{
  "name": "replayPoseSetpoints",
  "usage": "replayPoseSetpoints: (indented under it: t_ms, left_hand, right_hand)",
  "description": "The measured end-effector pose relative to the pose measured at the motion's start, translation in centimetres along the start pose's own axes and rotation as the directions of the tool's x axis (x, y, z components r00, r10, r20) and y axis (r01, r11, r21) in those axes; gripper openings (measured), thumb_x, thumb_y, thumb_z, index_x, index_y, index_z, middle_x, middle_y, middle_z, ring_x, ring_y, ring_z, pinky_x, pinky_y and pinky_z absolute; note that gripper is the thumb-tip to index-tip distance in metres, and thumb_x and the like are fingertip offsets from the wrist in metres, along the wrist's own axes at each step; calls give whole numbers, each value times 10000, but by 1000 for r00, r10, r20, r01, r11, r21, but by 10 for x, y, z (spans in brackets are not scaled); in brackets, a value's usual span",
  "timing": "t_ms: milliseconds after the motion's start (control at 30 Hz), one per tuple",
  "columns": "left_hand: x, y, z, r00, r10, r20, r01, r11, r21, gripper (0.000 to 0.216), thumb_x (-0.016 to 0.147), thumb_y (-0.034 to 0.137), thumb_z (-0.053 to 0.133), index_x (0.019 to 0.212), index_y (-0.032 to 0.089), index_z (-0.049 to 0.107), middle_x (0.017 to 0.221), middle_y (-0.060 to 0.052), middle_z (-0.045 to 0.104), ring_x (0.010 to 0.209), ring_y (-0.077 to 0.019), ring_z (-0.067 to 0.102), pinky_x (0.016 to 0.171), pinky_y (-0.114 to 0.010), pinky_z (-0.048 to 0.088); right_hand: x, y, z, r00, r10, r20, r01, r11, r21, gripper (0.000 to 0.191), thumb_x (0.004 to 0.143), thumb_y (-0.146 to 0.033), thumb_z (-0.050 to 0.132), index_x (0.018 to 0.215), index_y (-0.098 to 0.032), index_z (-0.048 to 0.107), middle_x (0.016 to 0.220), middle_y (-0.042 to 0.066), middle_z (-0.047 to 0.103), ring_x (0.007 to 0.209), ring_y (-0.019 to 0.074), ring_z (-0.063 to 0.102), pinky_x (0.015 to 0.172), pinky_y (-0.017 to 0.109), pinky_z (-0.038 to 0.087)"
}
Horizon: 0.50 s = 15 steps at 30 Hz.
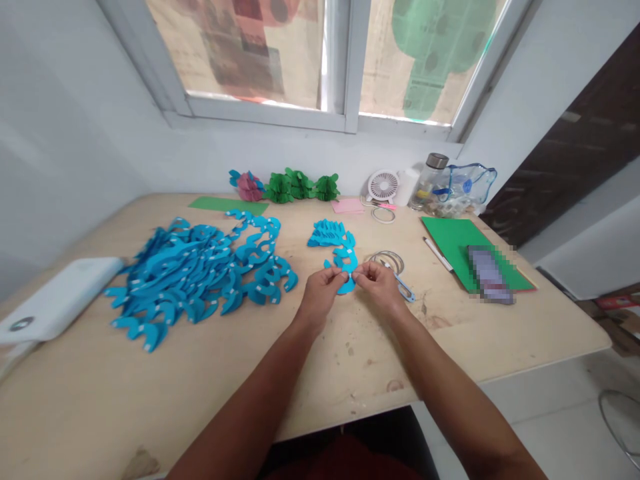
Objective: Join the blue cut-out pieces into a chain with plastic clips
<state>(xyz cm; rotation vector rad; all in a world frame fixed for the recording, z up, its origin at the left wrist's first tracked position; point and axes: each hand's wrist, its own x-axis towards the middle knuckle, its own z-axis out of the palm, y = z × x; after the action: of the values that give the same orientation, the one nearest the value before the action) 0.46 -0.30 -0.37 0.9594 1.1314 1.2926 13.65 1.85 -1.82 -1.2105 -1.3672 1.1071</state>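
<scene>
My left hand point(319, 293) and my right hand point(380, 285) meet over the middle of the wooden table point(310, 373), each pinching the same blue paper cutout point(345, 280). Just beyond the cutout lies a small stack of blue cut pieces point(330, 235). A big tangled chain of blue paper shapes point(200, 273) spreads over the table to the left of my hands. A tape roll point(387, 260) and a blue-handled tool point(405, 288) lie right beside my right hand.
Green paper sheets point(453, 243) with a pen point(437, 253) and a blurred phone point(487, 273) lie at right. A white device point(60, 297) sits at far left. Paper flowers point(285, 187), a small fan point(383, 185), a jar point(430, 180) and a clear bag point(467, 187) line the wall.
</scene>
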Motion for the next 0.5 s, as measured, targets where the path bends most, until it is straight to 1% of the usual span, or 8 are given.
replayPoseSetpoints:
  t_ms: [267, 367, 500]
  left_hand:
    - [-3, 7, 0, 999, 23, 30, -24, 999, 36, 126, 615, 280, 661, 593, 156, 649, 566, 21, 542, 574, -115, 469, 574, -232, 406]
    - [-2, 7, -1, 999, 43, 18, -44, 996, 73, 107, 621, 264, 655, 603, 159, 657, 557, 27, 533, 566, -112, 455, 562, -223, 382]
    - [-1, 7, -2, 999, 53, 5, -53, 994, 95, 119, 629, 243, 648, 548, 157, 632, 539, 30, 520, 550, -109, 441, 542, -219, 361]
  right_hand:
    - [0, 0, -1, 1000, -3, 25, 3, 1000, -12, 118, 637, -278, 632, 645, -168, 589, 558, -18, 550, 512, 100, 469, 470, 216, 358]
    - [0, 0, 0, 1000, 2, 27, -1, 1000, -9, 123, 635, -284, 631, 642, -169, 588, 562, -18, 553, 510, 100, 469, 478, 221, 362]
    - [0, 0, -1, 1000, -20, 22, 21, 998, -53, 132, 647, -298, 624, 647, -171, 588, 550, -23, 534, 503, 99, 451, 477, 222, 350]
